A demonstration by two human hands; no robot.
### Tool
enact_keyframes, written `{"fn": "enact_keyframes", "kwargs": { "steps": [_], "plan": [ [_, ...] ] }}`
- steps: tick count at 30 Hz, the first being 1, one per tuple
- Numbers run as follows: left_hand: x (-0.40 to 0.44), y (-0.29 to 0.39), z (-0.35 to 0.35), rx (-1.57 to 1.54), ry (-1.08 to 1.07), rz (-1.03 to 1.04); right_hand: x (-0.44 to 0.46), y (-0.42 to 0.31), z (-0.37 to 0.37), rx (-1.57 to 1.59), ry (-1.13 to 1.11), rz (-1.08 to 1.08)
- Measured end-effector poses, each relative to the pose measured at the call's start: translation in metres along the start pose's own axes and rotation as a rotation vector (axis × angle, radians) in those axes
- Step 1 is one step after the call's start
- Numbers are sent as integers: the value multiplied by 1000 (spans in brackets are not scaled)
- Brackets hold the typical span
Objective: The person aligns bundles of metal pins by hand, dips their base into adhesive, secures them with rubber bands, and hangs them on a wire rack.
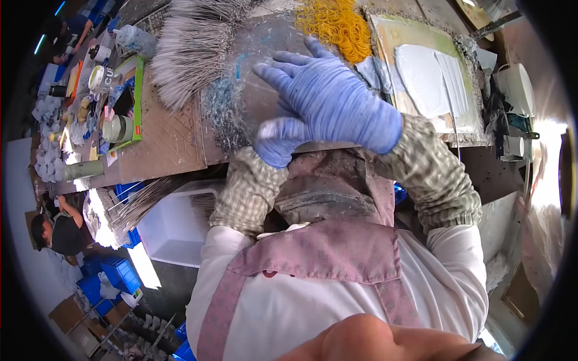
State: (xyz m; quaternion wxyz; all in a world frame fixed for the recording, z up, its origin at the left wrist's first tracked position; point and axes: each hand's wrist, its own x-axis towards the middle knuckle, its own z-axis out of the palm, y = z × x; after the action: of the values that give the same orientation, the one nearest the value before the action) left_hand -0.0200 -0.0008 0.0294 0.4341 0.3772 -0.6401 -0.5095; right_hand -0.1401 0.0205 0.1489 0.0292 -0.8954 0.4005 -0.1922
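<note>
Both my hands wear blue knitted gloves and meet over the near edge of the worktable (256, 45). My right hand (340, 99) is open, its fingers stretched toward the far left, and nothing shows in them. It lies across my left hand (280, 144), which is partly smeared by motion. The left fingers are mostly hidden, so I cannot tell whether they hold anything. Beyond them to the left lies a large bundle of thin wire-like sticks (195, 48) with pale ends. A heap of yellow rubber bands (337, 27) is just beyond my right hand.
At right lies a board (391, 33) bearing a white paste-like layer (421, 78), with a bluish cloth (374, 73) beside it. A green-edged box (139, 102) with jars stands left. Below the table is a white bin (174, 228). Another person (66, 228) is far left.
</note>
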Motion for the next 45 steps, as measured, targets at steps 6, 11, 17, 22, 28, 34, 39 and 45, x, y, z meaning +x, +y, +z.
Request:
{"fn": "enact_keyframes", "kwargs": {
  "steps": [6, 11, 17, 22, 28, 34, 39, 45],
  "plan": [
    [-22, 14, -3, -43, -15, -36, -4, -1, 5, 94, -370, 218],
    [-19, 21, -10, -71, -33, -29, -1, -20, -16, -17, 117, 16],
    [-7, 19, 4, -123, -64, -75, -22, 25, 4, 324, 74, -74],
    [-10, 17, 18, -2, 132, 119, -92, 62, 82, 554, 139, 410],
    [-10, -30, 3, -74, -93, 136, -104, 60, 139, 263, 55, 449],
    [-21, -33, -2, -404, -67, -38, -71, 53, 100, 743, 54, 479],
    [-8, 20, -23, -406, -92, -93, -64, 70, 79, 895, -268, 308],
    [-10, 7, 18, -88, 191, 78, -87, 77, 115, 467, 1, 419]
  ]
}}
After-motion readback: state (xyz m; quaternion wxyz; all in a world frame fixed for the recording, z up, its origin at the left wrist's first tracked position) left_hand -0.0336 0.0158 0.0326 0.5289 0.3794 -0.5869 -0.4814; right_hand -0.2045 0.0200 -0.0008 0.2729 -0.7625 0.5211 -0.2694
